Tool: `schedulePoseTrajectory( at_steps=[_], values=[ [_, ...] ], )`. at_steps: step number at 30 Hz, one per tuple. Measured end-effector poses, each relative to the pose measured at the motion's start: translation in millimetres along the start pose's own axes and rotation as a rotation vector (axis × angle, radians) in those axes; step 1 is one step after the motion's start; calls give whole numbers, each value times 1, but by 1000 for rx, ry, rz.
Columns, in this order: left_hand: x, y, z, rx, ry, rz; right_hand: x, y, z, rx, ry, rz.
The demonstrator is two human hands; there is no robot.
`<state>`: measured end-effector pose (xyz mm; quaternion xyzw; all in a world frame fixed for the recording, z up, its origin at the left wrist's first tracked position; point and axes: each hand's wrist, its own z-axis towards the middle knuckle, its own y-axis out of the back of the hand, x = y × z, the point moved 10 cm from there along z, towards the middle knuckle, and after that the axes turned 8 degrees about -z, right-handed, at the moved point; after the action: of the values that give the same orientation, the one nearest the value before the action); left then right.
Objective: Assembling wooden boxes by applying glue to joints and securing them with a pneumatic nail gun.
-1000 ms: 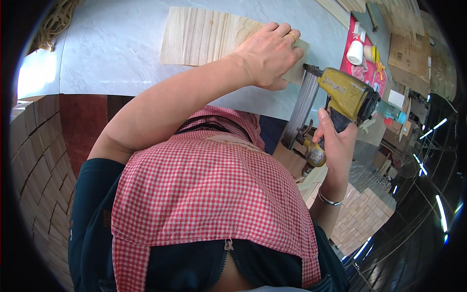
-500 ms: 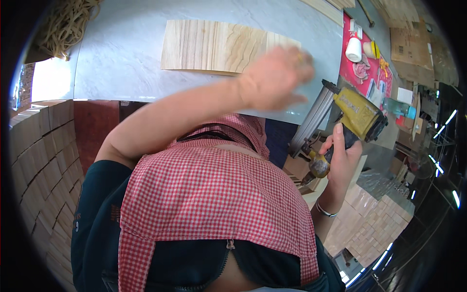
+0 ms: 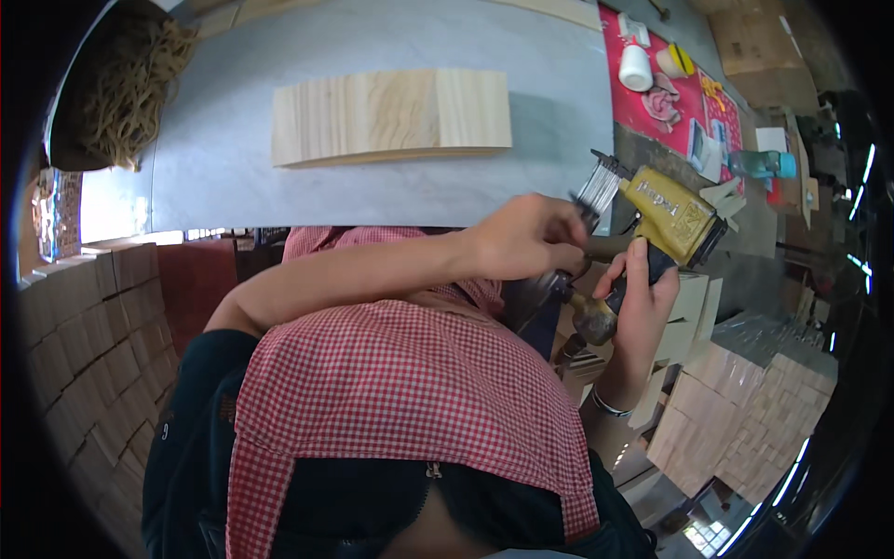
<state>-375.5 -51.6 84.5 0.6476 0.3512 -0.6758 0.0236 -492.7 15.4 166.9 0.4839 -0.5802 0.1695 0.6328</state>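
My right hand [image 3: 643, 291] is wrapped around the handle of a yellow and black pneumatic nail gun [image 3: 672, 207], held just right of my body. Bent toward the gun's silver magazine [image 3: 601, 191], my left hand [image 3: 533, 238] has its fingers closed at the magazine's rear end, on a dark part there. Those fingers hide most of what they grip. On the pale table [image 3: 219, 149] a striped wooden board [image 3: 396, 116] lies by itself, beyond my left forearm.
Rubber bands [image 3: 140, 88] fill a dark container at the far left. A red mat [image 3: 624, 107] at the right bears a white bottle [image 3: 635, 68], a pink cloth [image 3: 661, 102] and a yellow-rimmed cup [image 3: 675, 61]. Stacked wood blocks [image 3: 93, 345] stand left; more wood stacks [image 3: 745, 410] stand lower right.
My left hand has moved down from beside the board to the nail gun's magazine and closed there. The table and board appear shifted left in view. My right hand keeps hold of the gun.
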Motion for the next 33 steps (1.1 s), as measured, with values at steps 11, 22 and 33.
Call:
schedulePoseTrajectory(
  at_steps=[11, 22, 33],
  values=[
    [95, -18, -28, 260, 635, -115, -54, 51, 109, -182, -32, 121],
    [81, -13, -9, 165, 803, -514, -161, 78, 197, 16, -332, -573],
    [113, 8, -8, 205, 948, -392, -162, 183, 406, -501, 28, -1044]
  ],
)
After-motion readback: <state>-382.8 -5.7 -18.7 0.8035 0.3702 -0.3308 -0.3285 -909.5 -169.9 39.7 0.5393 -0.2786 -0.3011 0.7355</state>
